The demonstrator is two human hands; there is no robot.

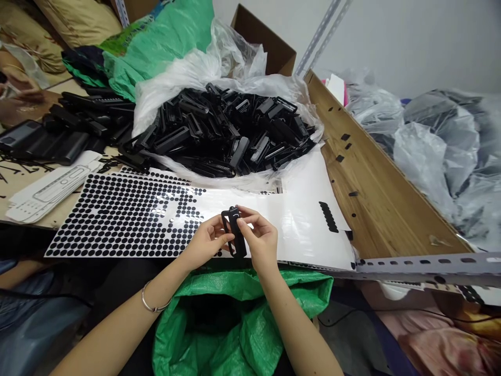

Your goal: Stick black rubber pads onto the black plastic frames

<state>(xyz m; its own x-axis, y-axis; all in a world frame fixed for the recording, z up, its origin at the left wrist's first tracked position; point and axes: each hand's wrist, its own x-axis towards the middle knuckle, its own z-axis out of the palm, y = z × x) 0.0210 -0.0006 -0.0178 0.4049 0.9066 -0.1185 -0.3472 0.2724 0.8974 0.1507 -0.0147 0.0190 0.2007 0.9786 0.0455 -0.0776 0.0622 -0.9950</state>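
Observation:
Between both hands I hold a small black plastic part with a long slot along one side, tilted nearly upright. My left hand pinches its left edge between thumb and fingers. On its right side my right hand is closed, with the thumb pressed on its upper face. Just left of the hands lies a white sheet of round black stickers, with a bare patch among the dots. Behind them a clear plastic bag is heaped with similar black parts.
Below my hands an open green sack hangs at the table edge. A white sheet carries a few black strips. Cardboard and a metal rail bound the right. At far left, another person's hand is near black cases.

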